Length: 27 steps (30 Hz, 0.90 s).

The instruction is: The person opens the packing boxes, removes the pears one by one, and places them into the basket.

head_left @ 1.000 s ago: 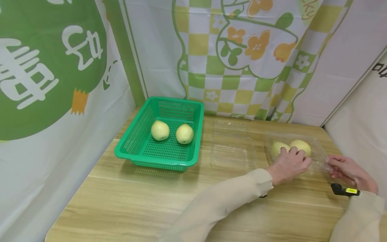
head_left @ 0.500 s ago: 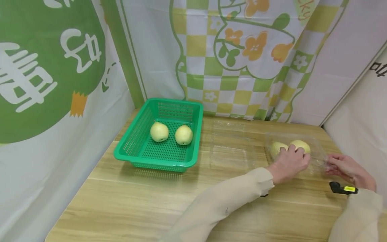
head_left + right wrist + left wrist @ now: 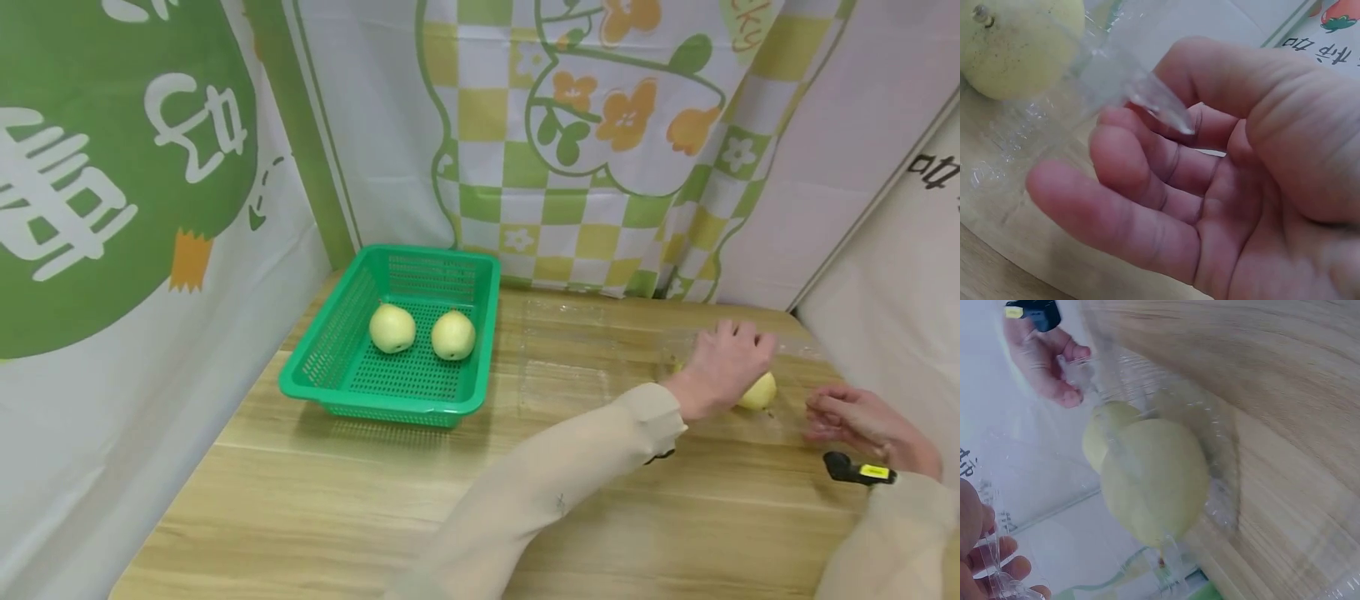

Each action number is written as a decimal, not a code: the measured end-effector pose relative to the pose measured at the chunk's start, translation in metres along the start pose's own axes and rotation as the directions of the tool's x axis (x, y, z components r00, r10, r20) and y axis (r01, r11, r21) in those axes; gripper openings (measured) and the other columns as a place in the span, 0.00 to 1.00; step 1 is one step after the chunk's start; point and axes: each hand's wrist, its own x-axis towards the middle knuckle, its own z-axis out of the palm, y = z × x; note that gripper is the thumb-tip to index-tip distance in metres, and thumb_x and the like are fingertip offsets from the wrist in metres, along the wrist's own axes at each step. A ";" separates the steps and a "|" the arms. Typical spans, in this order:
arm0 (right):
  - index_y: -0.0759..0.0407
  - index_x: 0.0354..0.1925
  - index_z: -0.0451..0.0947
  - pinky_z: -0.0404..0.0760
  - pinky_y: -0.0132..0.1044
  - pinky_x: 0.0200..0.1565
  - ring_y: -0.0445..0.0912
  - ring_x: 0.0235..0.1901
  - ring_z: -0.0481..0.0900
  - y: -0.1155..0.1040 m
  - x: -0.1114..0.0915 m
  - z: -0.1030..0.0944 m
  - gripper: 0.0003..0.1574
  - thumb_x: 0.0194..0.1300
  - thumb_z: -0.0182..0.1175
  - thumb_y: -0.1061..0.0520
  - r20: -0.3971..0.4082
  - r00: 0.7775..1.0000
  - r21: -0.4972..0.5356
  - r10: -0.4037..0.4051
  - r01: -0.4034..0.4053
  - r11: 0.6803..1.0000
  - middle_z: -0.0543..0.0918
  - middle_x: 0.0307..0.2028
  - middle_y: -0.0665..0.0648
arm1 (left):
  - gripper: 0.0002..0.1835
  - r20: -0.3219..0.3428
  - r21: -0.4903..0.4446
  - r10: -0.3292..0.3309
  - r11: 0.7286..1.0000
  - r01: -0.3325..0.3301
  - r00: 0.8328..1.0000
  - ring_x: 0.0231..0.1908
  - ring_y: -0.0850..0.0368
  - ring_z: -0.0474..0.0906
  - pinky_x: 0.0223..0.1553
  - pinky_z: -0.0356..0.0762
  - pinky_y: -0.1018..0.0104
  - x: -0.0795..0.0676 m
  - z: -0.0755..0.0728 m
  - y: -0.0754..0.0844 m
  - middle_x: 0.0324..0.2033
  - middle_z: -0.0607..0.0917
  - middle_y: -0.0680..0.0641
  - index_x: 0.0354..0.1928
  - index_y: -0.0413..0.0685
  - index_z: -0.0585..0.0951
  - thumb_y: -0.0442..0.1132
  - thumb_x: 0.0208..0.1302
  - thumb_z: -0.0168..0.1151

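Two pale yellow pears lie in a clear plastic clamshell box at the table's right. One pear (image 3: 759,392) shows below my left hand (image 3: 723,367) in the head view; the other is mostly hidden there. Both appear in the left wrist view, the nearer pear (image 3: 1157,481) in front. My left hand, raised over the box, has its curled fingers (image 3: 1004,550) round a clear plastic edge. My right hand (image 3: 873,429) pinches a clear plastic corner (image 3: 1163,109) of the box between thumb and fingers, to the right of the pears.
A green basket (image 3: 382,403) holding two more pears (image 3: 392,328) stands at the table's back left. Between it and the hands lies another clear plastic container (image 3: 566,367). Printed curtains (image 3: 517,200) hang behind the wooden table (image 3: 315,508).
My left hand has moved up and away from me, off the front of the pears, uncovering more of one pear. My right hand stays at the box's right corner.
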 end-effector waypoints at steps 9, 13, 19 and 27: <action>0.48 0.43 0.78 0.87 0.44 0.42 0.47 0.39 0.87 -0.001 0.004 -0.003 0.16 0.79 0.43 0.59 -0.001 0.998 -0.046 0.055 -0.055 0.997 0.86 0.39 0.48 | 0.13 0.139 -0.049 0.016 0.999 -0.010 0.990 0.49 0.60 0.76 0.39 0.82 0.68 0.001 -0.005 0.006 0.53 0.78 0.58 0.55 0.64 0.72 0.43 0.78 0.39; 0.48 0.51 0.73 0.87 0.42 0.41 0.43 0.40 0.87 -0.008 0.008 -0.001 0.11 0.79 0.44 0.53 -0.086 0.995 -0.213 0.042 -0.060 0.975 0.86 0.38 0.41 | 0.14 0.199 -0.058 0.036 0.998 -0.024 0.979 0.50 0.60 0.75 0.40 0.82 0.69 0.005 -0.010 0.003 0.54 0.77 0.59 0.58 0.65 0.71 0.43 0.79 0.39; 0.59 0.61 0.64 0.86 0.38 0.42 0.38 0.41 0.86 -0.016 0.015 0.009 0.23 0.77 0.49 0.48 -0.150 0.989 -0.367 0.006 -0.061 0.928 0.84 0.39 0.37 | 0.17 0.302 -0.097 0.056 0.995 -0.027 0.952 0.56 0.61 0.74 0.48 0.80 0.68 0.012 -0.014 -0.005 0.60 0.74 0.61 0.63 0.68 0.67 0.44 0.78 0.41; 0.41 0.44 0.76 0.86 0.37 0.39 0.41 0.38 0.87 -0.014 0.017 0.012 0.12 0.77 0.48 0.57 -0.105 0.994 -0.276 -0.043 0.013 0.961 0.87 0.37 0.42 | 0.19 0.328 -0.093 0.105 0.993 -0.079 0.939 0.57 0.62 0.74 0.53 0.75 0.68 0.018 -0.018 -0.017 0.61 0.75 0.61 0.65 0.69 0.67 0.45 0.77 0.44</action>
